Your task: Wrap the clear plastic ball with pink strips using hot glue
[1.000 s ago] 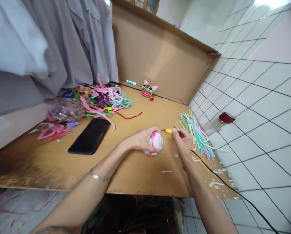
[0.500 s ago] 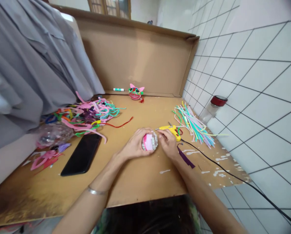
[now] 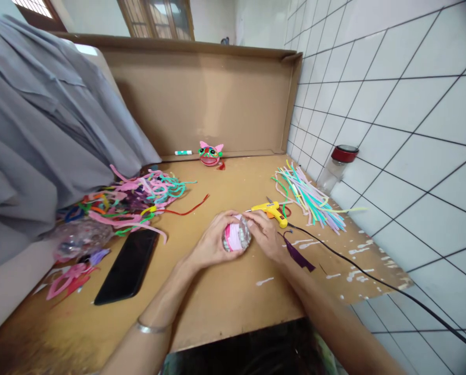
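Near the middle of the brown, smooth-topped table (image 3: 225, 302), the bare left hand (image 3: 207, 244) reaches in from the left, its forearm slanting forward and a silver metal bangle (image 3: 151, 328) around the wrist. Its digits curve around the far and near sides of a small, rounded, pink-and-white banded ball with greyish, see-through-looking parts (image 3: 234, 238), gripping it against the palm. The bare right hand (image 3: 268, 238) comes from the opposite side, knuckles bent and back turned upward, with fingertips gathered at the ball's right edge; whether they pinch a strand there cannot be told. Just beyond these fingers lies a yellow plastic glue gun (image 3: 275, 211), its slim metal nozzle pointing left toward the ball and its thin black cable (image 3: 358, 269) curving away to the right. Near the right forearm is a flat, dark purple strip (image 3: 297, 255), apparently fabric. Farther right, fuzzy, straight pastel pipe cleaners (image 3: 311, 200) lie in a loose sheaf beside a clear jar with a red lid (image 3: 334, 174). To the left, curled pink, turquoise and multicoloured fuzzy stems (image 3: 141, 194) form a tangled heap, with a glossy black rectangular phone (image 3: 127, 268) nearby. At the back, a round, pink-eared toy head (image 3: 210, 154) sits before the matte brown cardboard panel (image 3: 209, 96).
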Tool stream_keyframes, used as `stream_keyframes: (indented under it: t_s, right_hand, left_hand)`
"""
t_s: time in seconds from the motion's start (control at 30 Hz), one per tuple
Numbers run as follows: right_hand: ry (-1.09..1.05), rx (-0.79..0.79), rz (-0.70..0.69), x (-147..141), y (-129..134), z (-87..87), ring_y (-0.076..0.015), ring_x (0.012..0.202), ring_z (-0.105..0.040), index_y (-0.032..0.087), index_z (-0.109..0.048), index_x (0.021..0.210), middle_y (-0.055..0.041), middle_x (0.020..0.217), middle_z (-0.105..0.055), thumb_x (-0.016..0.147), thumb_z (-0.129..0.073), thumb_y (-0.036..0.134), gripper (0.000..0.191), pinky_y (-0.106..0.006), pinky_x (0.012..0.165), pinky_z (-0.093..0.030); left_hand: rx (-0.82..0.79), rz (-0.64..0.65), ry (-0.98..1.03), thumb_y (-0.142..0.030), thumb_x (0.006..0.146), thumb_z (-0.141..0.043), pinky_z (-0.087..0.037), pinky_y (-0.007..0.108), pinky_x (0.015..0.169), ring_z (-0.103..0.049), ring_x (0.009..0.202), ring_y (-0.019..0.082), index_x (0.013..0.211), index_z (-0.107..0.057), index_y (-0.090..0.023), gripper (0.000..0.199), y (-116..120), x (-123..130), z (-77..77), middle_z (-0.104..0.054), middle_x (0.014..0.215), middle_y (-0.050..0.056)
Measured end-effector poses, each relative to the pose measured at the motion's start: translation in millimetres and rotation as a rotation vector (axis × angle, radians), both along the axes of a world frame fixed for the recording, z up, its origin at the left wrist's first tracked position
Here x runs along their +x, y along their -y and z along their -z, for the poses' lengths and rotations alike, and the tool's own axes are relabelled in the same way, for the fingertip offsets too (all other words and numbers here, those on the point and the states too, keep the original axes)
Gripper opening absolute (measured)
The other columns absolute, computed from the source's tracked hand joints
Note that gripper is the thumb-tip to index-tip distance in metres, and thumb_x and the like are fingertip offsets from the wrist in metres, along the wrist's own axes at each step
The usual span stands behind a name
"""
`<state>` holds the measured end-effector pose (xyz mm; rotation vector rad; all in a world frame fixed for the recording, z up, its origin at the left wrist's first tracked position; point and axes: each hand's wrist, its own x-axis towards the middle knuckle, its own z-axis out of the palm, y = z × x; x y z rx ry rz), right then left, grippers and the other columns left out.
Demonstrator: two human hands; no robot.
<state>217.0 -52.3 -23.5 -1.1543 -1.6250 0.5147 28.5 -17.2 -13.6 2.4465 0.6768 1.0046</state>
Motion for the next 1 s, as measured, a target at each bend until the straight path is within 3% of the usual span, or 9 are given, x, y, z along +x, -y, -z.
stream_keyframes:
  t_s: [0.27,0.5,1.0]
  right_hand:
    - [-0.027,-0.029,-0.070,2.5,-4.6,4.8,-0.0210,0.112,-0.059,0.020,-0.070,0.113,-0.0095,0.116,-0.067,0.094,-0.045,0.034,0.034,-0.038,0.101,-0.045]
    - [-0.038,-0.009,-0.099,2.0,-5.2,5.4,-0.0203,0.112,-0.059,0.021,-0.069,0.115,-0.0083,0.116,-0.068,0.094,-0.047,0.037,0.035,-0.038,0.102,-0.045]
    - [0.060,0.041,-0.115,0.9,-0.9,2.3,-0.0209,0.117,-0.056,0.023,-0.067,0.118,-0.0087,0.116,-0.066,0.095,-0.046,0.035,0.033,-0.040,0.105,-0.043]
  left_hand:
    - [0.048,0.016,0.030,-0.030,0.068,-0.075,-0.045,0.045,0.103,-0.054,0.120,0.028,0.117,-0.044,-0.023,0.058,-2.1,1.0,2.9,-0.054,0.125,0.013]
    - [-0.028,0.006,0.027,-0.030,0.067,-0.075,-0.046,0.045,0.103,-0.056,0.117,0.027,0.130,-0.037,-0.024,0.073,-2.4,0.6,4.0,-0.053,0.126,0.012]
    - [-0.044,-0.032,0.003,-0.032,0.067,-0.075,-0.045,0.044,0.104,-0.054,0.120,0.029,0.128,-0.043,-0.022,0.070,-1.7,0.5,1.0,-0.054,0.126,0.013]
